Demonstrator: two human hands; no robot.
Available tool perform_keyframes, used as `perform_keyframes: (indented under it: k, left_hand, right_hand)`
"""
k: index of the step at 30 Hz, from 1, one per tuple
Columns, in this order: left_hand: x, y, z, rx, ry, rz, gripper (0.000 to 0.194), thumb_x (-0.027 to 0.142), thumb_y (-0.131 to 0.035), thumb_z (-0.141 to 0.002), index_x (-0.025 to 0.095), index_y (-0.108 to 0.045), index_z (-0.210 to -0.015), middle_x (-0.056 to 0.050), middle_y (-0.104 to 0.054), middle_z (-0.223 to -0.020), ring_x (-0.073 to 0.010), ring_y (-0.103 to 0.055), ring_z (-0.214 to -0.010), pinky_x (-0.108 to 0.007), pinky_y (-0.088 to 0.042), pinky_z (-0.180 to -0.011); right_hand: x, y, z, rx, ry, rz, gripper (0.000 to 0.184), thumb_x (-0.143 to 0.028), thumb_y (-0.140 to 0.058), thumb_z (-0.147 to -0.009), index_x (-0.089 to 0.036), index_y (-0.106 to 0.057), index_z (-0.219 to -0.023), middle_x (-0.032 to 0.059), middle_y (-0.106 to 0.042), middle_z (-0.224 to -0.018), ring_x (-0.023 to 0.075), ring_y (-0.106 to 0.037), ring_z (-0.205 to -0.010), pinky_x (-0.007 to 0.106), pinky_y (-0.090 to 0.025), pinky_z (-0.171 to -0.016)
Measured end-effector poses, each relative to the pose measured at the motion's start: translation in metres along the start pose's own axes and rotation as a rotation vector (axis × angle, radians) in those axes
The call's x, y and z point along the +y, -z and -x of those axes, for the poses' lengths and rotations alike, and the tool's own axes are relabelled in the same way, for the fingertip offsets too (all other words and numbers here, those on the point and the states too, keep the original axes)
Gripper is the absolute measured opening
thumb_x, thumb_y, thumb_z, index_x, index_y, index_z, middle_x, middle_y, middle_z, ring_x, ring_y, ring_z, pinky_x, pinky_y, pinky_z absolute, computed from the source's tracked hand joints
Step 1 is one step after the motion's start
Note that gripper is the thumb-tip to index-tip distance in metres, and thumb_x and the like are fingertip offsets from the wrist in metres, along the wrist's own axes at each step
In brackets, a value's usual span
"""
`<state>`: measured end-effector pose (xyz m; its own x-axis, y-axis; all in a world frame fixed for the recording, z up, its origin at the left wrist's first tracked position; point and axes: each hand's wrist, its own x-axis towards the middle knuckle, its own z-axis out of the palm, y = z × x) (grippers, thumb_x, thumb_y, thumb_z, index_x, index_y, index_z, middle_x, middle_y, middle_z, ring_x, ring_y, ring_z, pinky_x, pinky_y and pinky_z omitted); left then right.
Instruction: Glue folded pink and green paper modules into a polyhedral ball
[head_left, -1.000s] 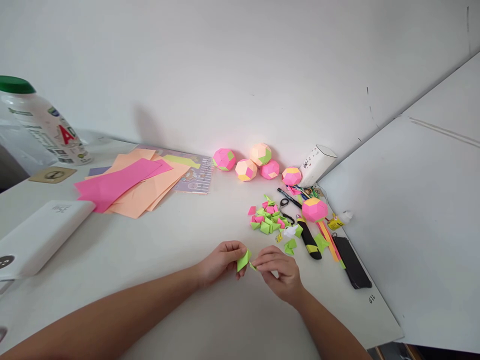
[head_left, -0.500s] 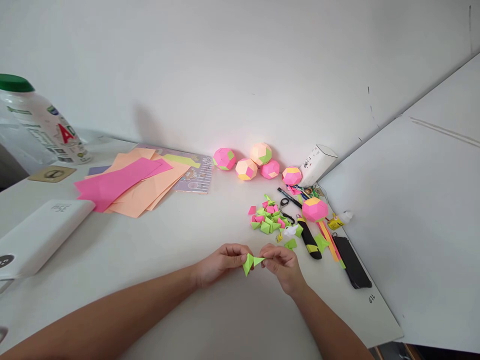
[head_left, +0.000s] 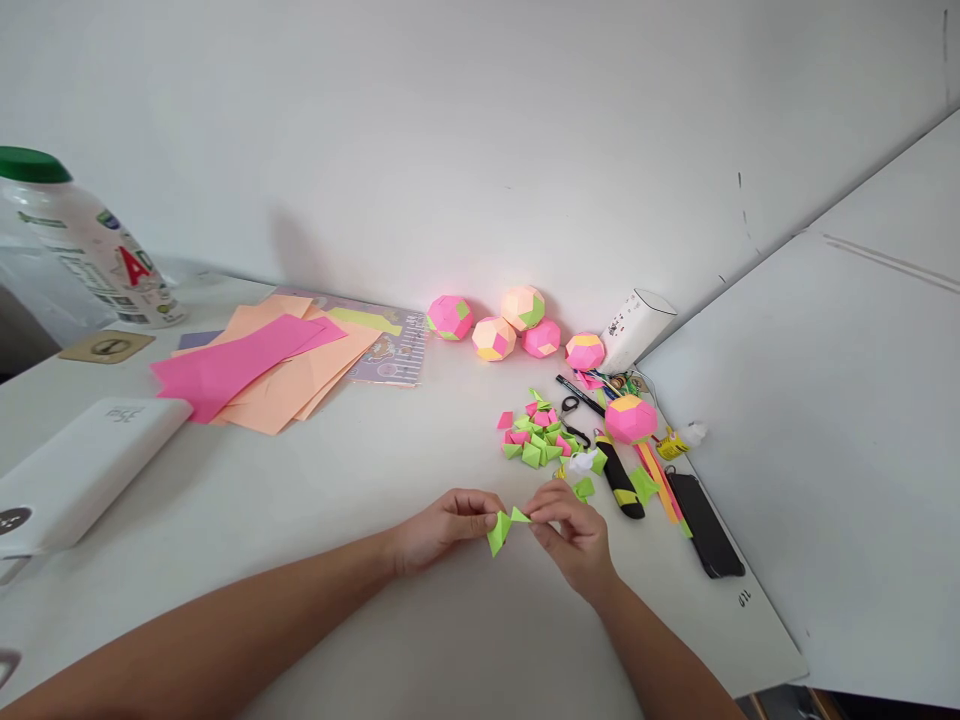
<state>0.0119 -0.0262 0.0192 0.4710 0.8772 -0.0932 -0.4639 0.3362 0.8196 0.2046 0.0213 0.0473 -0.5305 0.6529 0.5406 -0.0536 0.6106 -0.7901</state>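
My left hand (head_left: 454, 528) pinches a folded green paper piece (head_left: 498, 535) between thumb and fingers, low over the front of the table. Close by on the right, my right hand (head_left: 571, 533) grips the end of a small pointed green paper piece (head_left: 519, 516). The two green pieces meet or nearly meet at their tips; whether they are joined I cannot tell. Behind my hands lies a heap of small folded green and pink paper pieces (head_left: 534, 440). A loose green folded piece (head_left: 583, 488) sits just behind my right hand.
Several faceted paper balls (head_left: 450, 317) line the wall. At right lie a cutter (head_left: 619, 478), a black phone (head_left: 703, 524), a glue bottle (head_left: 681, 439) and a white box (head_left: 636, 328). Leftward are paper sheets (head_left: 281, 375), a white power bank (head_left: 90, 470) and a large bottle (head_left: 90, 245).
My right hand has shifted slightly to the right and its fingers have moved on the small green piece. The left hand still holds its green piece, now turned slightly.
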Motion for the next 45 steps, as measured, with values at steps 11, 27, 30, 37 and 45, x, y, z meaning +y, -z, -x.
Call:
perform_keyframes:
  k: [11, 27, 30, 37, 45]
  left_hand:
    - [0.000, -0.002, -0.001, 0.053, 0.049, 0.044, 0.026, 0.037, -0.067, -0.074, 0.014, -0.061, -0.065, -0.001, -0.055, -0.062, -0.0123, -0.047, -0.059, -0.025, -0.036, -0.060]
    - [0.000, -0.004, -0.001, 0.139, 0.047, 0.116, 0.026, 0.038, -0.067, -0.074, 0.015, -0.059, -0.065, -0.001, -0.058, -0.060, -0.0127, -0.050, -0.058, -0.026, -0.038, -0.060]
    - [0.000, -0.004, -0.001, 0.132, 0.020, 0.096, 0.025, 0.037, -0.066, -0.075, 0.015, -0.060, -0.066, -0.002, -0.059, -0.063, -0.0135, -0.051, -0.063, -0.026, -0.038, -0.063]
    - [-0.002, 0.000, -0.002, 0.087, -0.055, 0.015, 0.022, 0.034, -0.066, -0.077, 0.015, -0.063, -0.067, 0.000, -0.053, -0.068, -0.0124, -0.047, -0.065, -0.026, -0.037, -0.065]
    - [0.001, -0.001, -0.001, 0.065, -0.095, -0.102, 0.022, 0.036, -0.066, -0.076, 0.015, -0.068, -0.068, 0.000, -0.052, -0.072, -0.0130, -0.049, -0.069, -0.028, -0.038, -0.072]
  right_hand:
    - [-0.002, 0.001, 0.002, -0.159, 0.380, 0.443, 0.029, -0.006, -0.051, -0.083, -0.026, -0.063, -0.100, 0.0045, -0.072, -0.094, 0.0198, -0.058, -0.084, 0.035, -0.052, -0.067]
    - [-0.012, 0.000, 0.001, -0.187, 0.139, 0.097, 0.017, -0.008, -0.054, -0.084, -0.023, -0.061, -0.088, 0.0054, -0.071, -0.084, 0.0187, -0.061, -0.080, 0.035, -0.052, -0.069]
    - [-0.008, 0.002, 0.003, -0.076, -0.178, -0.137, 0.006, -0.016, -0.060, -0.083, -0.022, -0.059, -0.083, 0.0051, -0.067, -0.091, 0.0167, -0.063, -0.074, 0.034, -0.054, -0.066]
    - [0.007, -0.002, 0.004, 0.110, -0.634, -0.384, 0.023, -0.032, -0.075, -0.070, -0.017, -0.057, -0.066, -0.0021, -0.050, -0.074, 0.0067, -0.048, -0.054, 0.023, -0.042, -0.052]
    - [0.009, -0.006, 0.002, 0.045, -1.036, -0.673, 0.033, -0.042, -0.071, -0.072, -0.017, -0.052, -0.063, -0.0057, -0.043, -0.046, 0.0061, -0.031, -0.042, 0.021, -0.019, -0.041]
